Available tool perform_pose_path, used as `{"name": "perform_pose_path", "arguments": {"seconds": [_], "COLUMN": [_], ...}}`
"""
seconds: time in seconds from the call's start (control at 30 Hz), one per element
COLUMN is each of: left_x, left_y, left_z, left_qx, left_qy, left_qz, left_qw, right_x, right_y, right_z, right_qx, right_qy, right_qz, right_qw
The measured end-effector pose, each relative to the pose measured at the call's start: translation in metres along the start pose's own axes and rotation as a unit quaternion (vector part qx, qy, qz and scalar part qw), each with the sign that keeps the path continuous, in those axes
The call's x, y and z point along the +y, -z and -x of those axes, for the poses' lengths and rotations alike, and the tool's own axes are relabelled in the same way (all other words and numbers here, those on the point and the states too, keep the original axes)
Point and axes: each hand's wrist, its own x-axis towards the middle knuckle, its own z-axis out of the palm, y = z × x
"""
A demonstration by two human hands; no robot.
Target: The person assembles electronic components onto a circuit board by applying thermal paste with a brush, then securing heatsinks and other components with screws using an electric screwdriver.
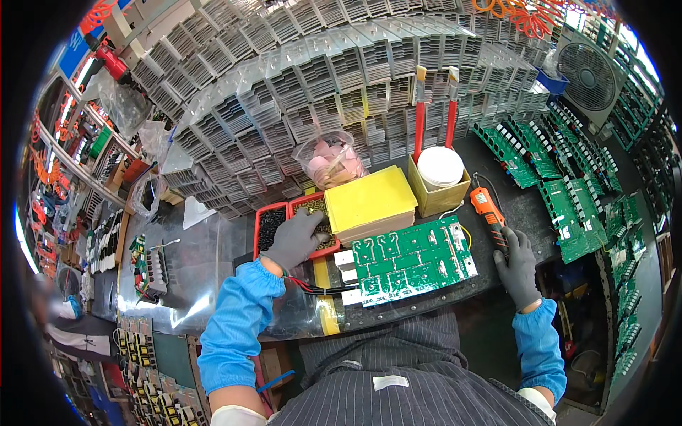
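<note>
Largest of all are the stacks of metal plates, banked in long curved rows beyond both hands, and the dark surface runs under the left hand and the right hand. Rows of green boards stand crowded ahead of the right hand and out to its right, with a grey fan farther off behind them. The single green circuit board lies flat between the two hands, near the edge closest to the person, white blocks at its left end. Just beyond it, to the right of the left hand, sits a thick pile of yellow sheets; next to that, ahead and left of the right hand, a square box holds a white tub and two red-handled brushes. A clear bag of pink pieces rests past the left hand

The left hand, gloved in grey, dips with bent fingers into a red tray of brass-coloured bits (its fingertips are hidden, so I cannot tell whether it has picked anything up). The right hand, also gloved, is half curled at the lower end of an orange tool; how firmly it grips cannot be told. Red and black wires run just below the left hand, reaching the circuit board's left end
</note>
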Motion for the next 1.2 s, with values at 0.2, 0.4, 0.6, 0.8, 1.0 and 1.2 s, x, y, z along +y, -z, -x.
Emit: {"name": "perform_pose_path", "arguments": {"seconds": [0.2, 0.4, 0.6, 0.8, 1.0, 1.2], "left_x": [0.001, -0.003, -0.004, -0.003, -0.014, -0.036], "left_y": [0.001, 0.0, -0.004, -0.004, -0.003, -0.008], "left_z": [0.0, -0.002, -0.003, -0.002, 0.008, 0.003], "left_qx": [0.007, 0.028, 0.06, 0.082, 0.042, 0.04], "left_qy": [-0.014, -0.032, -0.036, -0.042, 0.09, 0.15], "left_qz": [0.002, 0.018, 0.035, 0.054, 0.319, 0.601], "left_qw": [1.0, 0.999, 0.997, 0.994, 0.942, 0.784], "right_x": [-0.001, -0.004, -0.004, -0.003, -0.002, -0.003], "right_y": [0.001, 0.004, 0.003, 0.006, 0.003, 0.005], "right_z": [-0.001, -0.002, -0.003, 0.001, -0.002, -0.005], "right_qx": [-0.002, -0.002, -0.006, -0.008, -0.014, -0.013], "right_qy": [-0.004, -0.004, -0.008, -0.013, -0.005, 0.016], "right_qz": [-0.002, 0.0, -0.003, -0.01, -0.016, -0.01], "right_qw": [1.0, 1.0, 1.0, 1.0, 1.0, 1.0]}}
